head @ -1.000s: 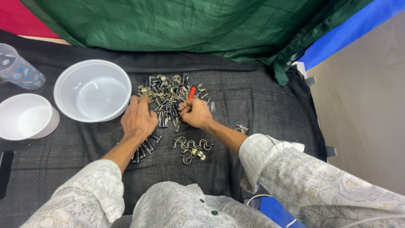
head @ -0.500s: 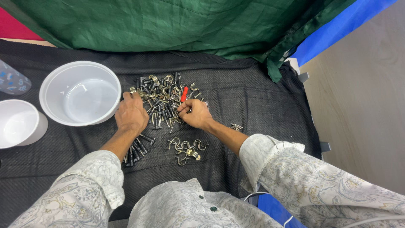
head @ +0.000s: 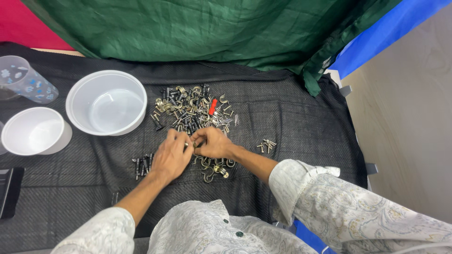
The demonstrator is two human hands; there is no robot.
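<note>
A mixed heap of small metal hardware (head: 190, 110), with brass hooks, dark screws and one red piece (head: 213, 106), lies on the black cloth (head: 292, 122). My left hand (head: 170, 157) and my right hand (head: 213, 143) meet just below the heap, fingertips together on a small brass hook (head: 194, 144). Under my right hand sits a small group of brass hooks (head: 213, 168). A few dark screws (head: 142, 164) lie to the left of my left hand. Some silver screws (head: 266, 145) lie to the right.
A large white bowl (head: 106, 102) stands left of the heap, a smaller white bowl (head: 35, 131) farther left, and a clear patterned cup (head: 26, 80) behind it. A dark flat object (head: 9, 190) lies at the left edge. Green cloth (head: 212, 28) hangs behind.
Both hands have drawn back from the heap toward me and come together over a small brass piece. The view has shifted slightly.
</note>
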